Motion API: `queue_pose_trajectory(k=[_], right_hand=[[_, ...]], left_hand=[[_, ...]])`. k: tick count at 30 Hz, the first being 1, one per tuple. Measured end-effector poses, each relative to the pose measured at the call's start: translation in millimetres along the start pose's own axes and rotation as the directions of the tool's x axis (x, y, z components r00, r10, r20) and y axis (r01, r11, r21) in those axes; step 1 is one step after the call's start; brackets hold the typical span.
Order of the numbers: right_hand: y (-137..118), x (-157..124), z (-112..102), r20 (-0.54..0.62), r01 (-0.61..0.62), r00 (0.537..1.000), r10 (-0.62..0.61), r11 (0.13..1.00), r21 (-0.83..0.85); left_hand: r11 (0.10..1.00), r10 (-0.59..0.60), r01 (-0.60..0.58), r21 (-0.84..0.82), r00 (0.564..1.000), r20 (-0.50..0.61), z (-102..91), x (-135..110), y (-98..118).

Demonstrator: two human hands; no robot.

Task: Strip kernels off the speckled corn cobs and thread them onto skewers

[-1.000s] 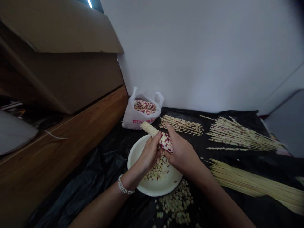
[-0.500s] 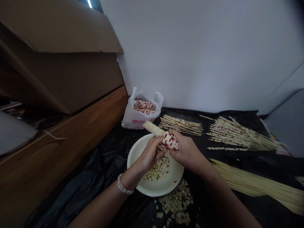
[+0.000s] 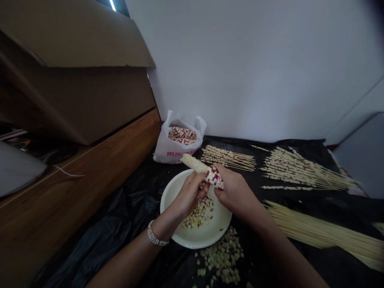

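Note:
A corn cob (image 3: 200,168), bare at its far end and still set with red and white kernels at the near end, is held over a white bowl (image 3: 174,192). My right hand (image 3: 237,192) is wrapped round the kernelled end. My left hand (image 3: 189,196), with a bead bracelet at the wrist, pinches at the kernels from below and to the left. Loose kernels (image 3: 199,214) lie in the bowl, and more kernels (image 3: 222,256) are spilled on the black sheet (image 3: 126,208) in front of it.
A white plastic bag (image 3: 177,148) with more cobs stands at the back by the wall. Skewers threaded with kernels (image 3: 231,158) and a second bunch of threaded skewers (image 3: 300,172) lie beyond the bowl. Bare bamboo skewers (image 3: 324,234) lie at the right. A wooden ledge (image 3: 75,180) and cardboard box (image 3: 81,72) rise at the left.
My right hand has turned the cob and shifted its grip slightly, so more of the kernelled end shows. My left thumb keeps working at the kernels. The bowl has not moved.

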State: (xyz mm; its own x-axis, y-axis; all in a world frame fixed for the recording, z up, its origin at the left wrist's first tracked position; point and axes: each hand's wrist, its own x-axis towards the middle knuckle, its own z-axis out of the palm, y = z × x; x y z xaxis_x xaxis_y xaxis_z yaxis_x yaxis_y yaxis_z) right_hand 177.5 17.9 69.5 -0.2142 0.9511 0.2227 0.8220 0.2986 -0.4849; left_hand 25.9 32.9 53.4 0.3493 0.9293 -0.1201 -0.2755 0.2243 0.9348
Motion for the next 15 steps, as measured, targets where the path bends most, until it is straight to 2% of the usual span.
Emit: queue_pose_trajectory(k=[4, 9, 15], right_hand=[[-4.1, -0.7, -2.1, 0.007, -0.014, 1.000, 0.015, 0.997, -0.069], [-21.2, -4.6, -3.9, 0.067, -0.040, 0.996, 0.058, 0.968, -0.248], [-28.4, -4.6, -3.9, 0.101, -0.038, 0.992, 0.072, 0.952, -0.304]], left_hand=[[0.998, -0.032, 0.033, -0.045, 0.999, 0.019, -0.4, 0.0, 1.6], [0.999, -0.033, 0.032, -0.006, 0.995, -0.096, 2.0, 2.7, -1.9], [1.000, 0.013, -0.014, -0.004, 0.982, -0.190, -0.3, 6.7, -7.8]])
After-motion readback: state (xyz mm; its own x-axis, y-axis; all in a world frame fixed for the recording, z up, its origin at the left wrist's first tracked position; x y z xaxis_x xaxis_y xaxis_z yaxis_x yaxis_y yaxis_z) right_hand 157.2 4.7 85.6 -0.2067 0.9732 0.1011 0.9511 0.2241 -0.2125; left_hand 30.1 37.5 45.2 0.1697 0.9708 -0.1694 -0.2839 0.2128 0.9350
